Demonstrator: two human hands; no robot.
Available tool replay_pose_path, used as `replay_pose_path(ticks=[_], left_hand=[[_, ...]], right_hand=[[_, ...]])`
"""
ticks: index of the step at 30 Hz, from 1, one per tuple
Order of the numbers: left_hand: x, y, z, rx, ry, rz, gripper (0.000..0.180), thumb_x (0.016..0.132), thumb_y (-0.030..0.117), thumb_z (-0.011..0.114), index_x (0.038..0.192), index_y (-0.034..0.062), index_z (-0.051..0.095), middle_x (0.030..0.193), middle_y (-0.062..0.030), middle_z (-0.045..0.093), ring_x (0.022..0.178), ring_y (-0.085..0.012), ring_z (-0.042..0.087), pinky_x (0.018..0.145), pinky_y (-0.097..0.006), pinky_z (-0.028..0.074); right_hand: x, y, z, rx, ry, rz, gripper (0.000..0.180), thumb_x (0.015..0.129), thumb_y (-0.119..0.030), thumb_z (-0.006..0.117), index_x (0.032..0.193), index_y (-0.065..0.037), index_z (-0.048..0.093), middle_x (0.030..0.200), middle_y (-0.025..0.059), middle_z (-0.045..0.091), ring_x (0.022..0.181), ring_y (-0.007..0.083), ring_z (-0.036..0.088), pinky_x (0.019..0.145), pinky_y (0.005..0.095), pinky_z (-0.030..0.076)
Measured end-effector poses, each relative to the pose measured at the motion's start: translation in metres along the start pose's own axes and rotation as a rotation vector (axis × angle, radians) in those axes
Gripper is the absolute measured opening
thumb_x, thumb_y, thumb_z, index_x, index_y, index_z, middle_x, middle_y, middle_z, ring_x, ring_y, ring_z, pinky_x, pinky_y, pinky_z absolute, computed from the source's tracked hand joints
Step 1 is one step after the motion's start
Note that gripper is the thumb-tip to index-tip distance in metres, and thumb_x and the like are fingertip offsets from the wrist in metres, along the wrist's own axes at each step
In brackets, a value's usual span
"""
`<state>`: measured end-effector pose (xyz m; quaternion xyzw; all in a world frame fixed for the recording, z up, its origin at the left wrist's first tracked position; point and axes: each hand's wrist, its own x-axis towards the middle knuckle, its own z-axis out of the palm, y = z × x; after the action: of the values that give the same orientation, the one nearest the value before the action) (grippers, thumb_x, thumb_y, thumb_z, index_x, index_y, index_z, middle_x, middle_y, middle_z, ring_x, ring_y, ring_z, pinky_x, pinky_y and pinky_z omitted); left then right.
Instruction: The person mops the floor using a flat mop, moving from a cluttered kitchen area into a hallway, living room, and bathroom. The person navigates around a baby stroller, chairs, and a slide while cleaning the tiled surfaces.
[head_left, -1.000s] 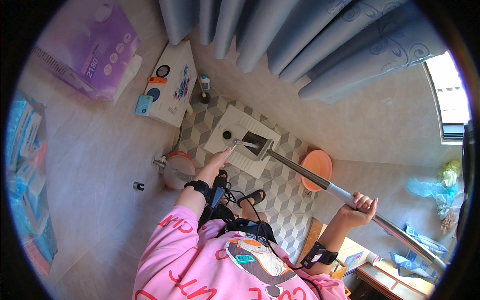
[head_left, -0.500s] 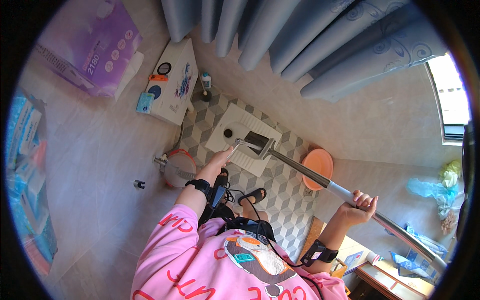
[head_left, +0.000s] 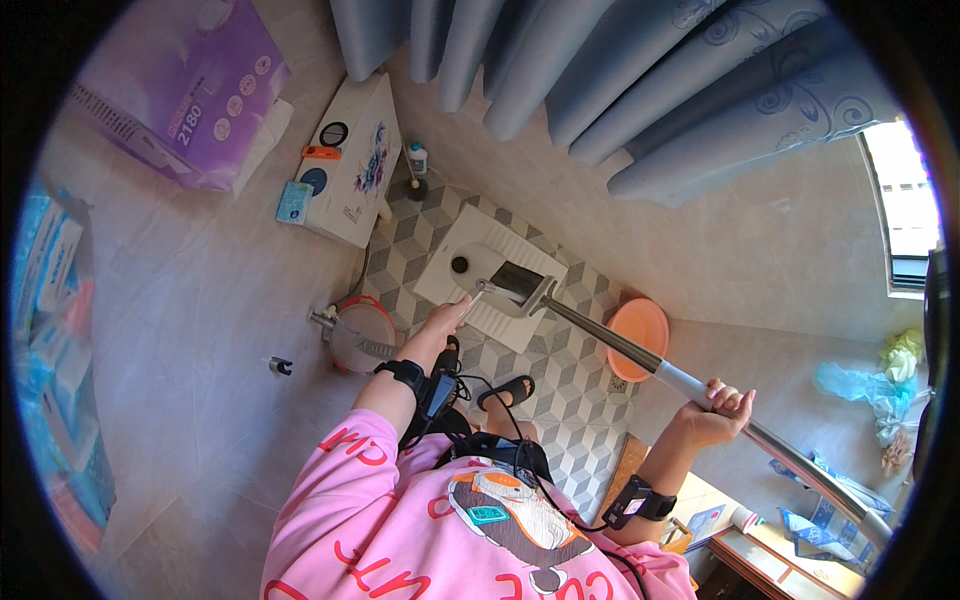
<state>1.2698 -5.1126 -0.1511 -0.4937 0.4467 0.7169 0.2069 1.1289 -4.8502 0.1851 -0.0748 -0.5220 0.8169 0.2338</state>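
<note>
Head view: we kept our left hand (head_left: 442,325) clasped around the shower head (head_left: 482,288), our right hand (head_left: 718,417) around the mop (head_left: 680,382), its end staying over the squat toilet (head_left: 503,241), suggesting steady work.

Daylight, moderately bright. Main source: window (head_left: 905,190) at right, blown out to near white, outside detail mostly lost. Light falls off leftward; grey wall (head_left: 190,330) evenly lit, low contrast. Curtain (head_left: 580,100) shaded in its folds, pale sheen along ridges. Bright streak of reflection along mop pole (head_left: 800,470). Shadows on patterned floor (head_left: 560,400) soft. Hands (head_left: 718,415) reasonably sharp, without obvious motion blur. Fisheye bend strong: pole and window frame stretched toward rim. Blue packages (head_left: 60,370) at far left soft, smeared. Corners black.
</note>
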Motion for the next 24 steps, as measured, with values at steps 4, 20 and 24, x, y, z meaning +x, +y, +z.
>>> replay_pose_path(ticks=[4, 20, 24], left_hand=[[-0.006, -0.001, 0.003, -0.018, 0.004, 0.026, 0.062, 0.075, 0.061, 0.054, 0.106, 0.0078, 0.052, 0.089, -0.0053, 0.049, 0.078, -0.019, 0.041, 0.054, -0.036, 0.038], [-0.042, 0.005, 0.011, 0.003, 0.09, 0.143, 0.062, 0.078, 0.057, 0.055, 0.106, 0.0017, 0.053, 0.093, -0.0079, 0.051, 0.08, -0.0182, 0.048, 0.063, -0.035, 0.042], [-0.043, 0.008, 0.006, -0.024, 0.088, 0.067, 0.064, 0.079, 0.056, 0.055, 0.117, 0.0043, 0.05, 0.113, -0.0064, 0.051, 0.098, -0.018, 0.047, 0.09, -0.035, 0.034]], right_hand=[[0.001, 0.003, -0.001, -0.013, 0.008, -0.015, 0.037, 0.089, -0.021, 0.044, 0.056, -0.014, 0.028, 0.047, -0.0009, 0.03, 0.044, 0.0106, 0.031, 0.052, 0.0258, 0.033], [0.009, 0.008, -0.008, -0.027, 0.026, -0.023, 0.037, 0.089, -0.021, 0.045, 0.056, -0.013, 0.028, 0.047, -0.0005, 0.029, 0.043, 0.0122, 0.03, 0.053, 0.0273, 0.034], [0.009, 0.008, -0.007, -0.028, 0.024, -0.02, 0.037, 0.089, -0.022, 0.045, 0.056, -0.014, 0.028, 0.047, -0.0005, 0.029, 0.043, 0.0122, 0.03, 0.053, 0.0271, 0.034]])
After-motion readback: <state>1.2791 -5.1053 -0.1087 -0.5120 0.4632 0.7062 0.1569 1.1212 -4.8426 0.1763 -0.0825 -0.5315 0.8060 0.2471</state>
